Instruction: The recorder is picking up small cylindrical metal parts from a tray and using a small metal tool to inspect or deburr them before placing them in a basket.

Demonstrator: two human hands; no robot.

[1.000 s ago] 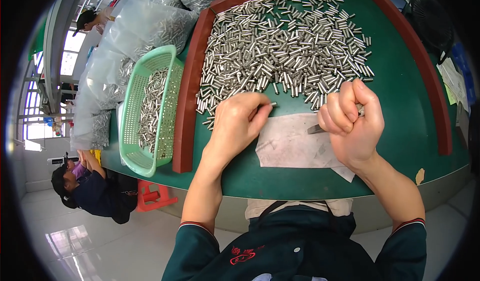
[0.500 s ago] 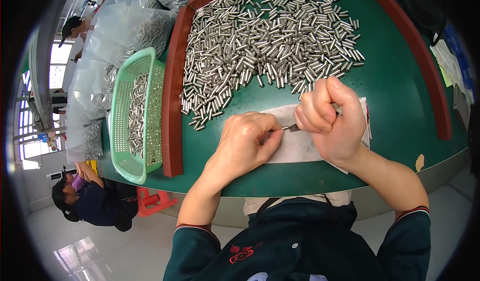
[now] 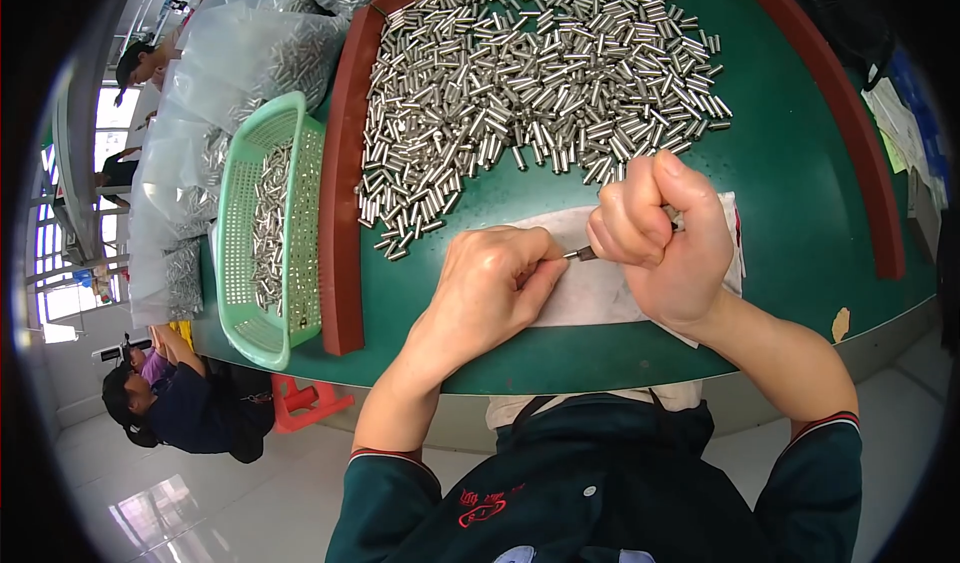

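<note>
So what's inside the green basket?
The green basket holds a loose heap of small shiny metal tubes, like the pile on the table. What lies under the heap cannot be seen.

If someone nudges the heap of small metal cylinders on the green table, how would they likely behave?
The metal cylinders are round and smooth, so they would probably roll and scatter. The raised red-brown border would likely stop them. Shiny and small, they look slippery to pinch singly.

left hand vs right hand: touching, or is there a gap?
Cannot tell. In the head view the left hand and right hand both close on a small metal piece between them; whether the fingertips themselves meet is hidden.
</note>
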